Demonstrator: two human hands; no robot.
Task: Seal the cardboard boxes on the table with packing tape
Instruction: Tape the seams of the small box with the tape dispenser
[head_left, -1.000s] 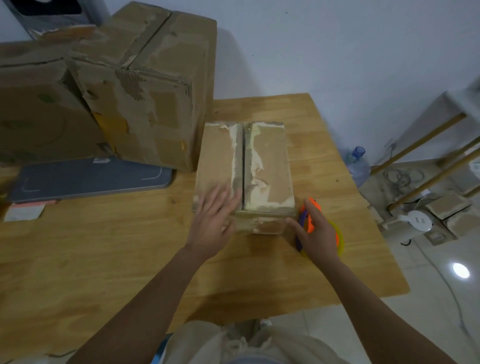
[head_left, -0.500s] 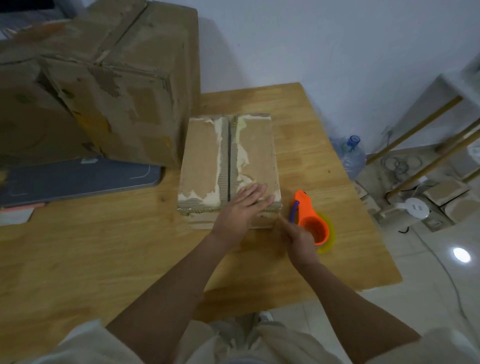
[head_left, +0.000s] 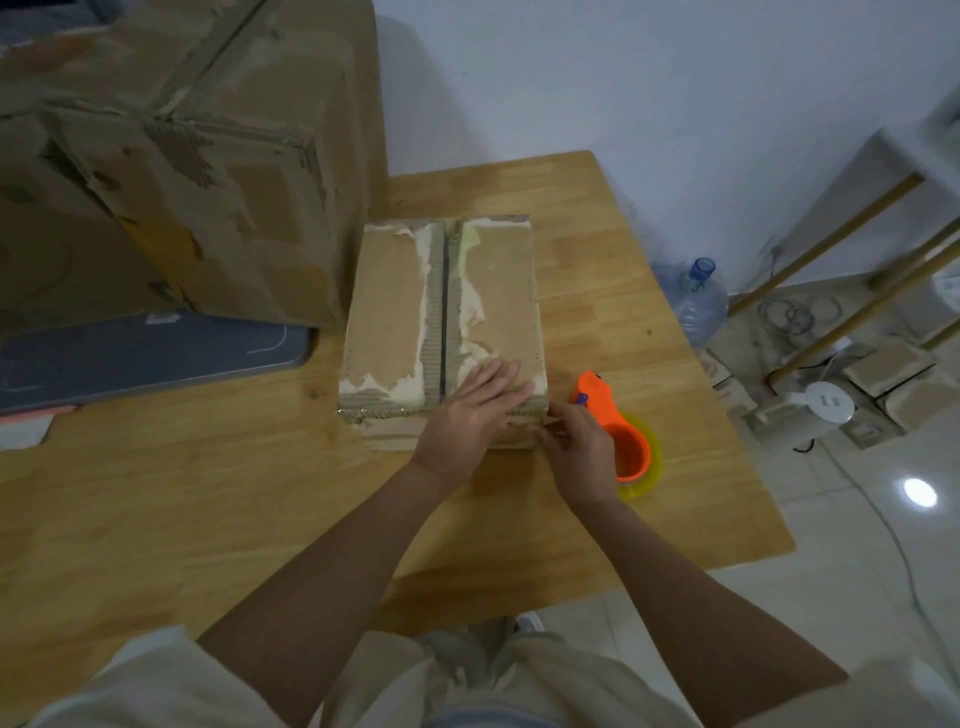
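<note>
small box pinned down, tape end being worked at its near right corner

we see the left hand lying flat on the near right part of the small cardboard box, fingers straight and spread a little, palm down. we read that as holding the flaps shut and keeping the box from sliding while the tape gets started. the right hand sits at the box's near right corner, fingers curled in with the tips close together, looks like pinching something thin there. we can't tell if it is a tape end, too small and clear to see.

the tape dispenser, orange with a yellowish roll, lies on the table just right of the box, touching or almost touching the right hand. we guess it was parked there so it stays in reach. the centre seam of the box runs near to far and shows no fresh tape, only torn paper from old strips, so sealing looks barely begun.

far left stands a big worn cardboard box, resting partly on a dark flat board. the table is light wood, square edged. right of it, on the tiled floor, are a water jug, wooden poles, loose cables and a white power strip. the wall behind is plain white.
</note>
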